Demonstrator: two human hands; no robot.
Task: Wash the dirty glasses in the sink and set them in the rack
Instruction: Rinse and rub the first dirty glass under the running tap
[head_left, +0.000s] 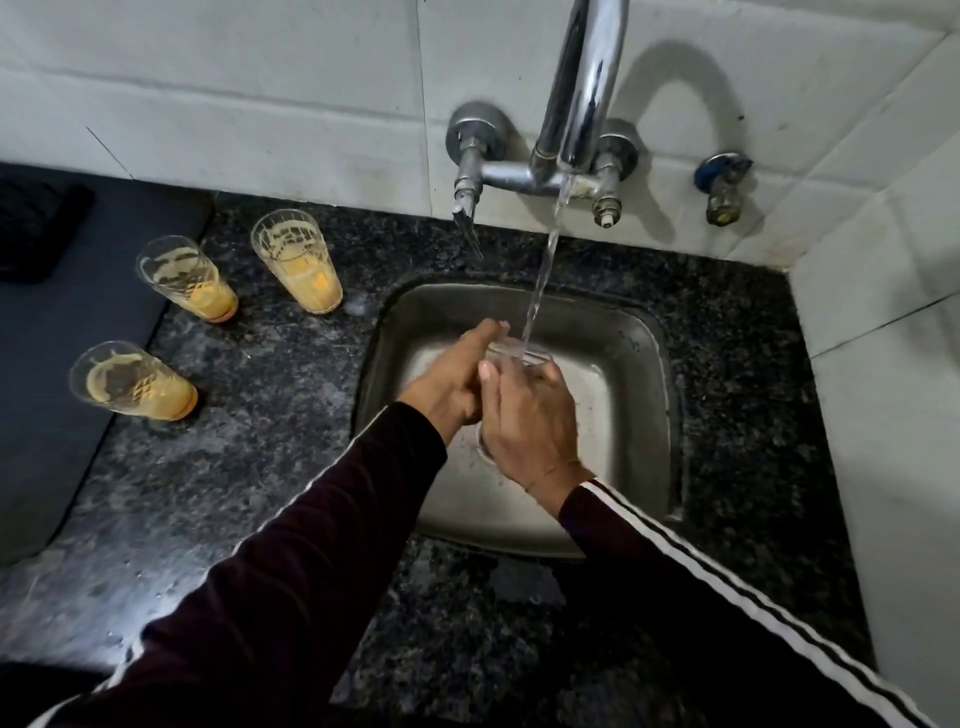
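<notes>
Over the steel sink (623, 364) both my hands hold one clear glass (519, 358), its mouth up under the running water. My right hand (530, 421) wraps the glass body from the near side. My left hand (457, 376) lies against its left side, fingers reaching to the rim. Most of the glass is hidden by my hands. Three dirty glasses with orange residue stand on the dark granite counter to the left: one at the back (298, 260), one further left (187, 278), one nearest me (132, 382).
The chrome tap (582, 98) comes out of the tiled wall, its stream (543, 270) falling into the sink. A side valve (722, 187) sits to its right. A dark mat (62, 332) covers the counter's far left. The white wall closes the right side.
</notes>
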